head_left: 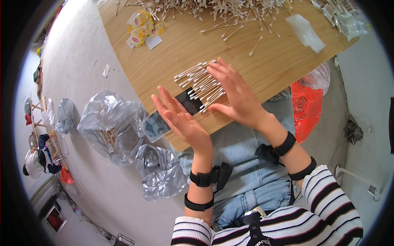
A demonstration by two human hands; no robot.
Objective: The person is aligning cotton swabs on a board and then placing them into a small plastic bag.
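Striped sleeves point(328, 205) are entering lower right; both hands are spreading flat (gripping nothing), left hand point(180, 119) lower-left of the cotton swabs point(201, 84), right hand point(236, 92) touching them, shafts pointing upper-left at frame centre

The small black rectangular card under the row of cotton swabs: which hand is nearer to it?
Left. The left hand hovers open at the black card's near corner; the right hand rests on the white-tipped cotton swabs beyond it.

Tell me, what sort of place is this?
Probably a small home workshop for hand-packing: a big heap of white-tipped cotton swabs on a wooden table, small clear plastic bags, and crumpled sacks on the concrete floor.
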